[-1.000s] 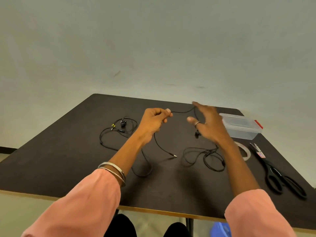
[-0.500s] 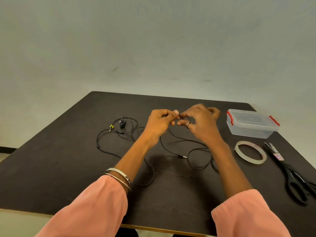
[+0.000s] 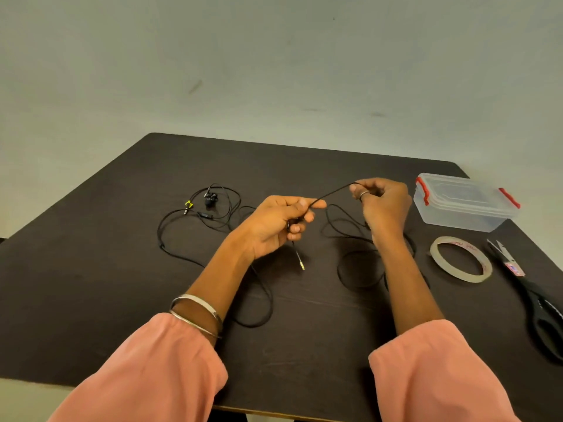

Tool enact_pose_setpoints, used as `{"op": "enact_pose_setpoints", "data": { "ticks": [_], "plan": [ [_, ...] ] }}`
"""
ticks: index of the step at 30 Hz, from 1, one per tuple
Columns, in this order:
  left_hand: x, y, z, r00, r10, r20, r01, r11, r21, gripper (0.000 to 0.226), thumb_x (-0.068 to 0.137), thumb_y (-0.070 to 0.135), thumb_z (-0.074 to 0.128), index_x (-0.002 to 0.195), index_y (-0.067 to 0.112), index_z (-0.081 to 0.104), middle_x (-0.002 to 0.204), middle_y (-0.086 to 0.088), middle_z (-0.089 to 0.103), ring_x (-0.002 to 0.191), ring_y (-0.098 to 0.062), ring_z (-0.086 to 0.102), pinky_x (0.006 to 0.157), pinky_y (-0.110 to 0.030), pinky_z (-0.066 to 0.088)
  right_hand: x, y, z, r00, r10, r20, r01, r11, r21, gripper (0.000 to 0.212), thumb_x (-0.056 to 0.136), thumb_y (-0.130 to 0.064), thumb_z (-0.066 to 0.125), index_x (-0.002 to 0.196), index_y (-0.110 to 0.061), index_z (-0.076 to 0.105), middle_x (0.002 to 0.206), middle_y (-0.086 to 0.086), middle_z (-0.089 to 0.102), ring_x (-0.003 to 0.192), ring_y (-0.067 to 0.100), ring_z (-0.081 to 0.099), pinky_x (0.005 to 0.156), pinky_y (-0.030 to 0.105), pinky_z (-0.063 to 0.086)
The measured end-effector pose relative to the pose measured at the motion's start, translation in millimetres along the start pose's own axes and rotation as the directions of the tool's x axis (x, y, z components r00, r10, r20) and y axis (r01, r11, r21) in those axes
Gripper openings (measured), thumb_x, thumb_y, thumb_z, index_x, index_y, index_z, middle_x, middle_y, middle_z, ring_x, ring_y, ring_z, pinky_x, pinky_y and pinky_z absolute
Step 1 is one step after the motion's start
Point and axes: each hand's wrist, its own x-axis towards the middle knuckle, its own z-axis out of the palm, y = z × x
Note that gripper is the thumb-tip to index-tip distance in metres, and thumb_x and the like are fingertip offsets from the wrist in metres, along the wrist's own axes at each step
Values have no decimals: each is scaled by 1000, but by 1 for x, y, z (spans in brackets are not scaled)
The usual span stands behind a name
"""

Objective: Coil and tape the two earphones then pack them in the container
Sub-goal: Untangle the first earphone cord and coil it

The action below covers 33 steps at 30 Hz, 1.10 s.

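Bench [image 3: 122, 300]: dark top, carries all items.

Left hand [image 3: 274, 223]: raised above the bench, fingers [image 3: 300, 228] curled round the cable [image 3: 332, 193] near its plug [image 3: 300, 263]; the plug hangs below the fist.

Right hand [image 3: 384, 205]: raised, fingers curled, pinching the same cable; a short length runs taut between the two hands. Ring on one finger.

Earphone in hand: the rest of its cable lies in loose loops on the bench under and around the right wrist.

Second earphone [image 3: 210, 202]: uncoiled, lying on the bench left of the left hand, apart from both hands.

Container [image 3: 463, 205]: clear, red clips, lid on, far right of the bench.

Tape [image 3: 460, 258]: roll lying flat, near the container's front.

Scissors [image 3: 536, 300]: black handles, right of the tape.
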Motion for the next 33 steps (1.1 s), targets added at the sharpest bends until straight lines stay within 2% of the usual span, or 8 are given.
{"op": "enact_pose_setpoints", "data": {
  "ticks": [2,4,7,11,15,21,27,33],
  "plan": [
    [0,1,0,999,-31,-33,28,996,-87,25,102,10,41,106,2,64,66,1,53,42,-4,35,38,-15,30,0,2,-1,990,-81,117,92,991,-95,36,81,-7,74,115,-16,68,107,2,70,105,14,62,101,37,48],
    [0,1,0,994,-63,-84,53,991,-122,23,102,12,42,101,3,63,67,0,54,40,-3,37,36,-15,31,-5,3,-3,912,-232,338,313,927,-209,72,77,-6,75,139,-29,46,141,-3,50,134,17,38,112,41,32],
    [-2,-1,1,990,-81,-115,77,996,-37,22,101,14,45,97,4,64,67,0,58,40,-3,39,36,-15,32,-13,-2,1,774,-346,530,556,772,-309,87,76,-13,71,147,-38,28,156,-9,26,144,17,12,112,45,13],
    [-7,0,2,995,-50,-86,53,998,40,24,101,14,46,102,-3,64,67,-1,60,41,-3,40,36,-14,33,-19,-1,15,655,-520,549,682,719,-132,49,78,0,63,121,-23,65,124,-3,64,123,20,49,104,46,36],
    [-10,2,0,997,-71,-13,71,997,-3,27,100,12,45,107,-5,65,68,-1,61,48,-3,45,43,-14,40,-19,5,14,707,-483,517,564,825,-1,39,79,14,54,102,-11,73,97,3,73,93,5,63,87,24,52],
    [-13,8,0,990,-64,125,83,985,-154,27,96,-5,43,116,-3,61,92,-10,73,75,-14,71,70,-22,59,-14,13,22,780,-514,356,550,835,1,42,78,9,51,105,-15,73,96,4,73,91,17,67,83,35,54],
    [-17,12,1,989,-31,145,65,969,-238,26,96,-4,43,114,-5,61,95,-14,73,86,-23,73,73,-26,60,-17,17,32,798,-531,286,572,817,-79,36,78,13,57,101,-9,73,91,7,72,86,21,66,79,30,52],
    [-14,12,-2,998,60,9,-52,925,-375,27,94,-9,42,115,-8,59,102,-18,72,92,-26,72,76,-29,60,-26,8,36,748,-390,536,552,815,-176,11,84,5,56,87,0,65,83,16,67,76,28,61,64,29,39]
  ]
}}
